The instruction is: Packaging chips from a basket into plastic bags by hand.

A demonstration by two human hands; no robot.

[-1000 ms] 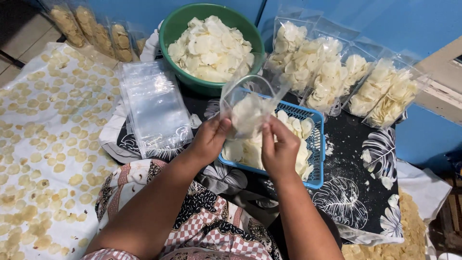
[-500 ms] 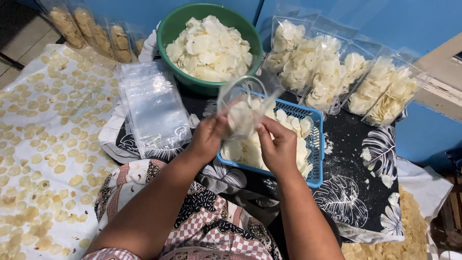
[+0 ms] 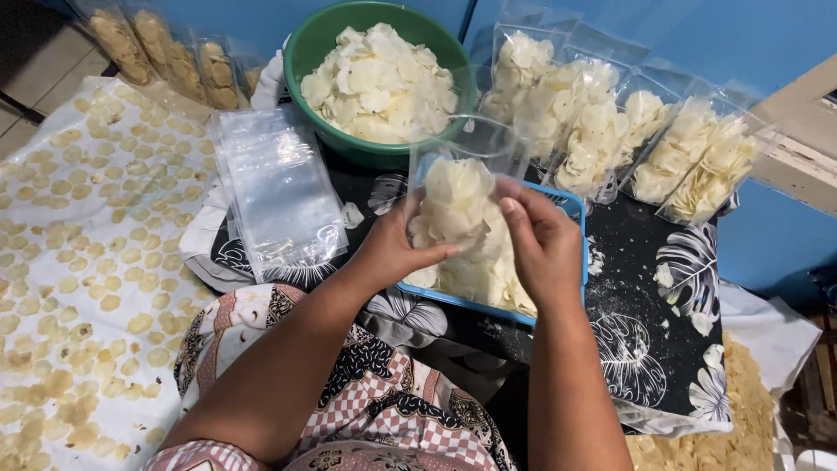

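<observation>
Clear plastic pouch of thin, pale, wavy crackers, pinched between both hands.

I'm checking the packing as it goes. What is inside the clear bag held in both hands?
The clear bag holds pale, thin chips. The left hand and right hand cover its lower part, so its bottom is hidden.

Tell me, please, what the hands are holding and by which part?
Both hands hold one clear plastic bag of pale chips: the left hand has its grip on the bag's left side, the right hand on its right side.
</observation>
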